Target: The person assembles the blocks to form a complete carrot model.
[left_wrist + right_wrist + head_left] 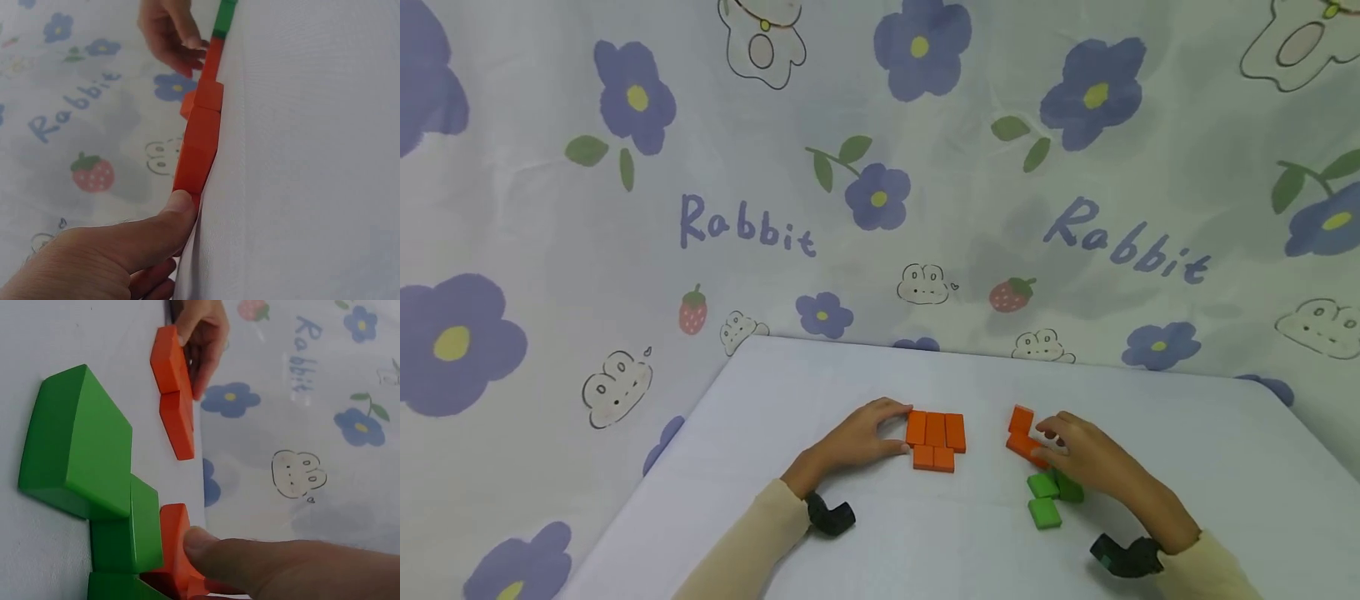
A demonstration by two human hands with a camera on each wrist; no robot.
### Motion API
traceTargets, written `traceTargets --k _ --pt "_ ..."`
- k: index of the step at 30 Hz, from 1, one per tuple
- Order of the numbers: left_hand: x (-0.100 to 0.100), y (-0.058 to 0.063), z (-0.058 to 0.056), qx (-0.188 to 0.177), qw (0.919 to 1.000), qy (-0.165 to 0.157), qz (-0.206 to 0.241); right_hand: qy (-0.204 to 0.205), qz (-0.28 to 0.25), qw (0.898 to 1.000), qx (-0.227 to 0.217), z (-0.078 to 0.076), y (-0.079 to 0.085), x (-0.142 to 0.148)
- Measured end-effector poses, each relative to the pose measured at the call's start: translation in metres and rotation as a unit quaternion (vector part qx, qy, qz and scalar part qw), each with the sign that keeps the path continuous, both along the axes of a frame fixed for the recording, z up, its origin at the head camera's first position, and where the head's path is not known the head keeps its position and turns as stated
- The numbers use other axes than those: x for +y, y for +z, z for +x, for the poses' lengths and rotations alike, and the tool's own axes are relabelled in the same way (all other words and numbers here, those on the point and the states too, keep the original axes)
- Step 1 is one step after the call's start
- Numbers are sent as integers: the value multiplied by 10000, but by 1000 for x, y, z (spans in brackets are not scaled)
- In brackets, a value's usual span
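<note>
Nearest are two cream sleeves (745, 542) and black wrist cameras (1126, 557), reaching over a white worktop (895, 542). Beyond the right camera lie three green blocks (1045, 512), close together, one of them partly under the right hand (1086, 450).

That hand's fingers are bent and spread a little from the thumb. The thumb tip is at the right end of the nearer of the loose orange blocks (1021, 419); the forefinger comes down just beside the farther one. Whether it has a real grip I cannot tell.

Across to the left, well apart from those, is a flat orange group (935, 429): two small squares in the near row, three upright oblongs behind, edges touching. The left hand (861, 433) curves round its left side — thumb at the near end of the leftmost oblong, forefinger at the far end — so it seems to pinch that block lightly.

The step in hand looks like placing and squaring up blocks. The next move would call for a sure right-hand pinch on one loose orange block, clear of the green, while the left keeps the group lined up.

Farthest back hangs a flowered cloth (925, 150).
</note>
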State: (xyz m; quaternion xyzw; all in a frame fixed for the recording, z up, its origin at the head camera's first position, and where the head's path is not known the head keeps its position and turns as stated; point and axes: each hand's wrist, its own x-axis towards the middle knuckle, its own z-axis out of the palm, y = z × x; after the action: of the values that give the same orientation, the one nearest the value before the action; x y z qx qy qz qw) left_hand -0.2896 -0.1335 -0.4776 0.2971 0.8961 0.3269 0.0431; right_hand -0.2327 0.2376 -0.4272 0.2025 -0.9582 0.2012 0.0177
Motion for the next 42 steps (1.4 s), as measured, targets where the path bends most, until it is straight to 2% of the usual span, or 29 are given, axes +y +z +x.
traceTargets --k 5,11,19,24,29,34,42 --pt "1 0 0 -16 10000 -4 -6 122 166 9991 -362 -2 -5 0" --pt "3 3 -1 37 9999 -32 -111 11 232 9992 -321 0 -3 -2" --pt "1 6 -3 94 9997 -134 -185 -32 14 9995 -322 4 -4 -3" --pt "1 7 -3 181 9994 -271 -147 71 -307 9994 163 9 -1 -4" --pt "3 3 0 177 9994 -224 -172 202 -633 9957 649 11 -1 -8" --pt "4 -1 3 114 9996 -180 -205 438 -962 9886 1074 19 -1 -22" --pt "0 2 1 221 9995 -24 -216 1086 -1041 9815 1187 29 9 -64"
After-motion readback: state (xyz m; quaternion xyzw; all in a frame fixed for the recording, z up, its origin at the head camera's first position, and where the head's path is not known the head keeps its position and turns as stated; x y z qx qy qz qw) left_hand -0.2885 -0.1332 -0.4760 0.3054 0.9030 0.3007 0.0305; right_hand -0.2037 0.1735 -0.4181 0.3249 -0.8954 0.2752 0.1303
